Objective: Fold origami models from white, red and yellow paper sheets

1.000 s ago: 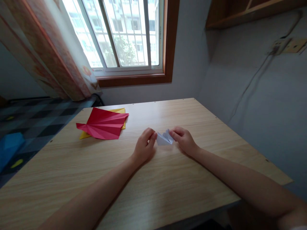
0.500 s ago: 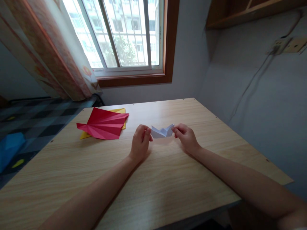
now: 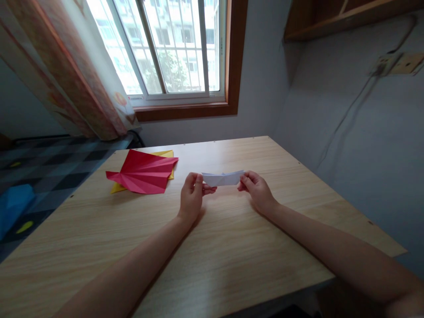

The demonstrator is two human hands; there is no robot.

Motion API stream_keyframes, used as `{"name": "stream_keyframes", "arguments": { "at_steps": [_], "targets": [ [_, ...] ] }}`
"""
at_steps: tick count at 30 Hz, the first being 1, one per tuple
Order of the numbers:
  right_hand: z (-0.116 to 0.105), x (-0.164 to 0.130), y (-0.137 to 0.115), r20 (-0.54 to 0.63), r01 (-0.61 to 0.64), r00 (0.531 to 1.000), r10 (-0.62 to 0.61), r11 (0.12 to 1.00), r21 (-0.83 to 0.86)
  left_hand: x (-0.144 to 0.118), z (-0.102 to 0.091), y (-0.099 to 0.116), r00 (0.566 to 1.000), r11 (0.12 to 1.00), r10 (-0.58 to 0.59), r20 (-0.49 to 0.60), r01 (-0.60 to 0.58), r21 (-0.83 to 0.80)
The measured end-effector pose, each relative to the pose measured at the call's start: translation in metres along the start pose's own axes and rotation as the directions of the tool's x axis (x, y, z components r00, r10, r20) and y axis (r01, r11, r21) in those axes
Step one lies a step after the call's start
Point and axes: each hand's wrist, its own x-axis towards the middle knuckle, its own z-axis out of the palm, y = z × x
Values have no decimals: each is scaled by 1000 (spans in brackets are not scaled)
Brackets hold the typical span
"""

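A small folded white paper [image 3: 222, 178] is stretched out flat and long just above the wooden table [image 3: 232, 247]. My left hand [image 3: 192, 198] pinches its left end and my right hand [image 3: 256, 191] pinches its right end. Both hands hover over the middle of the table, wrists close to the surface. Left of my left hand, a creased red paper [image 3: 142, 172] lies fanned out on the table, on top of a yellow paper [image 3: 164, 154] that shows only at its edges.
The table stands against a grey wall [image 3: 361, 145] on the right. A window [image 3: 165, 48] with a curtain [image 3: 62, 70] is behind it. A checked floor and a blue object [image 3: 13, 205] lie to the left. A wooden shelf [image 3: 331, 17] hangs upper right.
My hands have lifted the white paper off the table and pulled apart, stretching it from a small bunched shape into a long narrow strip.
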Motion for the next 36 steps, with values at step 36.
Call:
{"name": "stream_keyframes", "arguments": {
  "at_steps": [36],
  "targets": [
    [-12, -7, -19, 424, 612, 790, -443, 619, -493, -1, -5, -9, 941, 889, 109, 320, -236, 392]
  ]
}}
